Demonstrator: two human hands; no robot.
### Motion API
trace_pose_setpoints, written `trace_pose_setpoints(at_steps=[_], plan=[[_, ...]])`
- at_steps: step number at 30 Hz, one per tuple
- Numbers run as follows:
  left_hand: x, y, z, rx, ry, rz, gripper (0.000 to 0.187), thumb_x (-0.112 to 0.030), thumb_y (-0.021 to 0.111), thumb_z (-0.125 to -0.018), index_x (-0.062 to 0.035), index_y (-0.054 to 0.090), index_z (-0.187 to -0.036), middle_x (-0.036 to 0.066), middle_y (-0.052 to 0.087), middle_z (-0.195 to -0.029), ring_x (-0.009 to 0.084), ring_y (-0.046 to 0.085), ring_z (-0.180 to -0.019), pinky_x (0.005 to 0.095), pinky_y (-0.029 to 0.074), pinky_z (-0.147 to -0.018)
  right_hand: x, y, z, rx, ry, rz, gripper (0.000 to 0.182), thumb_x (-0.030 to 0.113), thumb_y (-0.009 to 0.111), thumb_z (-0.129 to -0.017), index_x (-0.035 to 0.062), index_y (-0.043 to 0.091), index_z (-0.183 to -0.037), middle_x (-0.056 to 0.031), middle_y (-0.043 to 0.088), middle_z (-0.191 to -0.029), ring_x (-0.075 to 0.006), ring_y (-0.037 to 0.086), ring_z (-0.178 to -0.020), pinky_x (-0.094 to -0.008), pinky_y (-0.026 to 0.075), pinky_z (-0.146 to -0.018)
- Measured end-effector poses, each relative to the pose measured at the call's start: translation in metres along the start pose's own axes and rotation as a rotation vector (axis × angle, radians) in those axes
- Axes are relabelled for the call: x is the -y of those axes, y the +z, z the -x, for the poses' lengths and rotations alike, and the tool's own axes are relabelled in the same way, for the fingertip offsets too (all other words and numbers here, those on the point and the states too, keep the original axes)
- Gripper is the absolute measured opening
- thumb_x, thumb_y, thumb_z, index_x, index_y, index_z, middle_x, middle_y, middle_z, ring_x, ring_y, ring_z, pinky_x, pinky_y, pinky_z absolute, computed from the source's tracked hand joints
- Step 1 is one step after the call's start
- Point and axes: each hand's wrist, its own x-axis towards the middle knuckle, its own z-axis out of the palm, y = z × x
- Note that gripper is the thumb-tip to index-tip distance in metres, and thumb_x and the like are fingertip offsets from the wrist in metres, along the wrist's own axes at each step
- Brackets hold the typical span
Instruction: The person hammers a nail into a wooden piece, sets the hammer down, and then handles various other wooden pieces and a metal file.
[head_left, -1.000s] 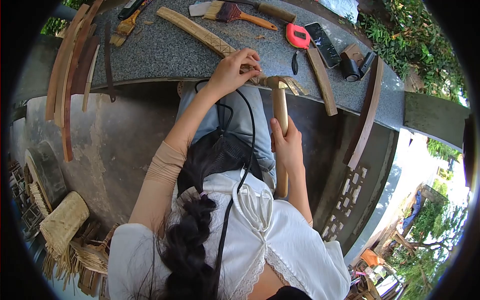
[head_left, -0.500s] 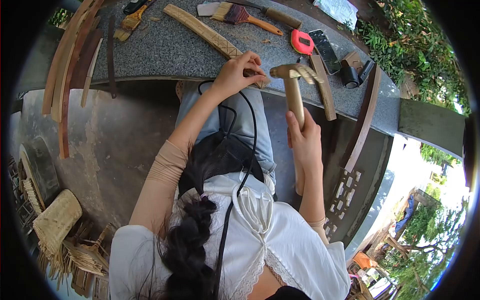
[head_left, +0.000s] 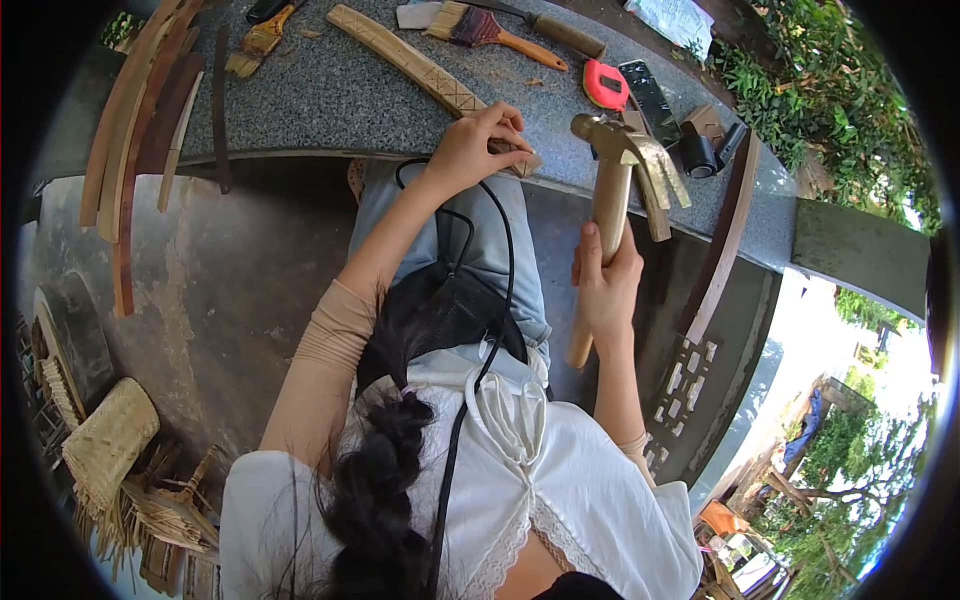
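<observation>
A long wooden strip [head_left: 425, 72] marked with pencilled crosses and triangles lies slantwise on the stone table, its near end at the table's front edge. My left hand [head_left: 472, 150] rests over that near end, thumb and fingertips brought together in a pinch. Whatever is between those fingertips is too small or hidden to make out. My right hand [head_left: 608, 280] is wrapped round the wooden handle of a claw hammer [head_left: 612, 195]. The hammer is raised to the right of the strip, apart from it, its metal head uppermost and its claw pointing right.
The stone table [head_left: 290, 105] also bears a paintbrush [head_left: 500, 35], a red tape measure [head_left: 605, 85], a phone [head_left: 650, 105] and a wooden-handled tool [head_left: 565, 33]. Several wooden strips [head_left: 125, 150] overhang the edge at left. Another dark strip [head_left: 727, 235] overhangs at right.
The hammer has moved right and slightly toward me, away from the strip's end, and its head has turned. My left hand and the marked strip have stayed in place.
</observation>
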Motion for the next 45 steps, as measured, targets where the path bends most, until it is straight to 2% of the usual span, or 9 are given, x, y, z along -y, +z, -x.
trace_pose_setpoints(at_steps=[4, 10, 14, 17, 21, 24, 30, 36, 45], plan=[[-0.001, -0.001, 0.001, 0.003, 0.005, -0.030, 0.042, -0.023, 0.084, -0.077, -0.0086, 0.055, -0.102, 0.002, 0.075, -0.091, 0.0202, 0.072, -0.090, 0.0315, 0.054, -0.078, -0.008, 0.004, -0.004, 0.134, 0.027, 0.164, 0.032, 0.032, 0.061, -0.098, 0.0004, 0.057, -0.093, -0.0144, 0.057, -0.059, -0.0228, 0.059, -0.052, -0.0392, 0.046, -0.054], [0.000, 0.000, 0.001, -0.003, 0.001, -0.020, 0.042, -0.024, 0.085, -0.076, -0.0087, 0.056, -0.102, 0.002, 0.075, -0.091, 0.0199, 0.072, -0.090, 0.0313, 0.054, -0.079, -0.007, 0.007, 0.003, -0.023, -0.038, -0.051, 0.033, 0.033, 0.060, -0.099, 0.0009, 0.056, -0.092, -0.0143, 0.056, -0.058, -0.0220, 0.059, -0.051, -0.0393, 0.045, -0.053], [-0.002, -0.002, 0.000, 0.010, -0.021, -0.009, 0.041, -0.025, 0.084, -0.076, -0.0086, 0.057, -0.102, 0.001, 0.074, -0.092, 0.0203, 0.072, -0.090, 0.0316, 0.053, -0.079, -0.007, 0.007, -0.001, 0.120, -0.003, 0.107, 0.030, 0.030, 0.064, -0.096, 0.0010, 0.057, -0.092, -0.0157, 0.056, -0.057, -0.0243, 0.058, -0.049, -0.0384, 0.044, -0.051], [0.000, -0.001, 0.000, -0.007, 0.004, -0.015, 0.039, -0.025, 0.084, -0.076, -0.0082, 0.058, -0.100, 0.001, 0.073, -0.092, 0.0199, 0.072, -0.089, 0.0323, 0.054, -0.078, 0.008, -0.005, 0.003, 0.046, 0.002, 0.056, 0.028, 0.029, 0.062, -0.098, 0.0014, 0.058, -0.092, -0.0119, 0.055, -0.056, -0.0210, 0.057, -0.047, -0.0346, 0.044, -0.050], [-0.001, -0.003, 0.000, 0.025, -0.028, -0.004, 0.037, -0.025, 0.084, -0.077, -0.0077, 0.060, -0.098, 0.000, 0.072, -0.092, 0.0201, 0.071, -0.090, 0.0329, 0.054, -0.078, -0.012, 0.014, 0.004, 0.035, 0.060, 0.029, 0.031, 0.032, 0.061, -0.098, 0.0009, 0.057, -0.095, -0.0156, 0.055, -0.059, -0.0219, 0.055, -0.051, -0.0376, 0.045, -0.054], [0.001, -0.001, -0.004, -0.012, 0.028, -0.037, 0.034, -0.023, 0.083, -0.077, -0.0071, 0.060, -0.096, 0.001, 0.072, -0.091, 0.0211, 0.072, -0.088, 0.0327, 0.054, -0.077, -0.017, 0.006, 0.004, 0.097, 0.143, 0.082, 0.034, 0.035, 0.060, -0.099, 0.0010, 0.058, -0.094, -0.0117, 0.054, -0.057, -0.0191, 0.056, -0.051, -0.0373, 0.045, -0.052], [-0.001, 0.003, -0.002, -0.014, -0.093, 0.167, 0.035, -0.017, 0.080, -0.080, -0.0080, 0.055, -0.103, 0.002, 0.075, -0.087, 0.0220, 0.071, -0.084, 0.0328, 0.053, -0.072, -0.009, -0.005, 0.016, 0.107, 0.235, -0.015, 0.036, 0.036, 0.059, -0.099, 0.0026, 0.057, -0.088, -0.0042, 0.055, -0.057, -0.0118, 0.053, -0.047, -0.0317, 0.042, -0.046], [-0.001, 0.002, -0.002, -0.034, 0.024, -0.023, 0.037, -0.017, 0.081, -0.080, -0.0070, 0.054, -0.102, 0.004, 0.075, -0.087, 0.0218, 0.072, -0.082, 0.0325, 0.053, -0.071, -0.022, 0.005, 0.019, 0.151, 0.272, -0.023, 0.037, 0.037, 0.059, -0.099, 0.0028, 0.055, -0.084, -0.0045, 0.054, -0.056, -0.0121, 0.052, -0.046, -0.0319, 0.042, -0.046], [-0.007, 0.002, -0.002, -0.014, -0.091, -0.020, 0.035, -0.017, 0.082, -0.078, -0.0064, 0.057, -0.100, 0.003, 0.074, -0.085, 0.0187, 0.070, -0.086, 0.0319, 0.052, -0.076, -0.021, 0.003, 0.020, 0.145, 0.312, -0.060, 0.037, 0.037, 0.060, -0.098, 0.0027, 0.055, -0.085, -0.0037, 0.054, -0.057, -0.0124, 0.052, -0.045, -0.0316, 0.042, -0.046]])
